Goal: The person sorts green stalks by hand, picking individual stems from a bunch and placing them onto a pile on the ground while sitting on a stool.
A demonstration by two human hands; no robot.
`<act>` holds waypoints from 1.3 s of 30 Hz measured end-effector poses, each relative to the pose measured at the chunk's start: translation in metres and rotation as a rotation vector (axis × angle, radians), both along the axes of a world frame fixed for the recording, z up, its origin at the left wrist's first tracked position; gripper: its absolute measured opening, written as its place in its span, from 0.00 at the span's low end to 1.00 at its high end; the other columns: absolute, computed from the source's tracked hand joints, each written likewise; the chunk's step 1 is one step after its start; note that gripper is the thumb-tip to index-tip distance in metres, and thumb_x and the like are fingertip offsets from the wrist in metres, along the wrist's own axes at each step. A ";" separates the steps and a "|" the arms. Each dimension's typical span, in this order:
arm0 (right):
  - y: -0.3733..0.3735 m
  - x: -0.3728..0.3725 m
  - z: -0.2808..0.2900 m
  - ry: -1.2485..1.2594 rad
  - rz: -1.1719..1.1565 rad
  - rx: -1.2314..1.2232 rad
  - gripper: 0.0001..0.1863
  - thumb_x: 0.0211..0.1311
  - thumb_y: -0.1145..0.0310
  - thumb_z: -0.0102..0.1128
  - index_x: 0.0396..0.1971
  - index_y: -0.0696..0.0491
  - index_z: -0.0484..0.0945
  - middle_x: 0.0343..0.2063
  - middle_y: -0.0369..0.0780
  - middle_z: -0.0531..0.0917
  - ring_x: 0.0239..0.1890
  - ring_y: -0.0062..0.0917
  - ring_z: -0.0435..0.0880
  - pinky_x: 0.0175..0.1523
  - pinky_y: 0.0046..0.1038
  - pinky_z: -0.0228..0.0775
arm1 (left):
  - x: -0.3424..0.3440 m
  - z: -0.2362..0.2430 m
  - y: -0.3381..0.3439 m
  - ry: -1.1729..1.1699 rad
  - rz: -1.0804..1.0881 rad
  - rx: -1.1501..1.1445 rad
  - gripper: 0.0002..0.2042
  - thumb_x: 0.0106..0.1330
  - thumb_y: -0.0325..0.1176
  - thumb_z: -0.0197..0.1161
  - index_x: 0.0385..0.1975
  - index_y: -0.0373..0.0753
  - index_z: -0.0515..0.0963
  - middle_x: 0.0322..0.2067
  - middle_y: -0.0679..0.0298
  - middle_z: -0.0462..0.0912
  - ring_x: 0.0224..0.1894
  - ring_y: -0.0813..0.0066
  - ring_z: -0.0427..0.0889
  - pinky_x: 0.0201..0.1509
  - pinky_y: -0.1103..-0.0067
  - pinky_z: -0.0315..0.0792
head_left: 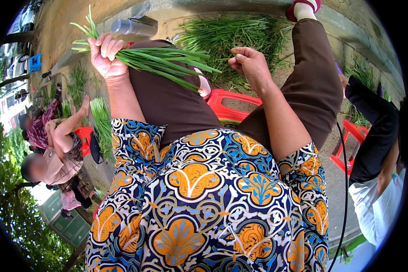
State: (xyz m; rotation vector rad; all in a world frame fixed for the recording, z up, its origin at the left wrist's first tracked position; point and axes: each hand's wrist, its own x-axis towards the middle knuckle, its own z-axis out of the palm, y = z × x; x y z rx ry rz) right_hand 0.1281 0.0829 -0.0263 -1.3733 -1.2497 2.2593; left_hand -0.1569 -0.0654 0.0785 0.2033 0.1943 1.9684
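Observation:
My left hand [107,58] is closed round a bunch of long green garlic chives [165,61] above my left thigh. The blades fan out to the right of the fist, while shorter ends stick out past its left side. To the right, my right hand [255,69] hangs with thumb and fingers pinched together, apart from the bunch. Whatever is in that pinch is too small to name. Beyond both hands, a loose heap of chives [233,38] lies on the ground between my feet.
A red plastic stool [231,100] stands between my legs. A grey bottle [133,28] lies by the curb at the far left. At left, people sit low near another chive pile [102,124]. A person in dark trousers [371,131] sits at right beside a red stool [349,145].

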 end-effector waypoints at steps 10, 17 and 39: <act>-0.002 0.004 -0.010 -0.259 0.438 0.596 0.14 0.48 0.76 0.53 0.36 0.52 0.82 0.32 0.47 0.82 0.38 0.33 0.81 0.45 0.29 0.71 | 0.000 -0.001 0.003 -0.068 0.005 -0.014 0.14 0.65 0.39 0.52 0.19 0.40 0.64 0.10 0.71 0.56 0.12 0.80 0.52 0.24 0.83 0.55; -0.013 0.001 -0.009 0.081 0.499 0.186 0.13 0.52 0.75 0.58 0.40 0.58 0.79 0.32 0.40 0.82 0.34 0.20 0.79 0.41 0.23 0.71 | 0.001 -0.002 0.005 -0.110 0.056 -0.039 0.15 0.66 0.41 0.49 0.21 0.39 0.64 0.11 0.71 0.55 0.13 0.79 0.51 0.28 0.81 0.57; -0.007 0.001 0.026 0.238 0.516 0.044 0.11 0.56 0.71 0.53 0.36 0.61 0.78 0.28 0.38 0.82 0.31 0.17 0.78 0.40 0.20 0.70 | 0.001 -0.003 0.007 -0.105 0.097 -0.077 0.13 0.65 0.38 0.49 0.20 0.39 0.64 0.08 0.72 0.53 0.11 0.80 0.51 0.27 0.81 0.58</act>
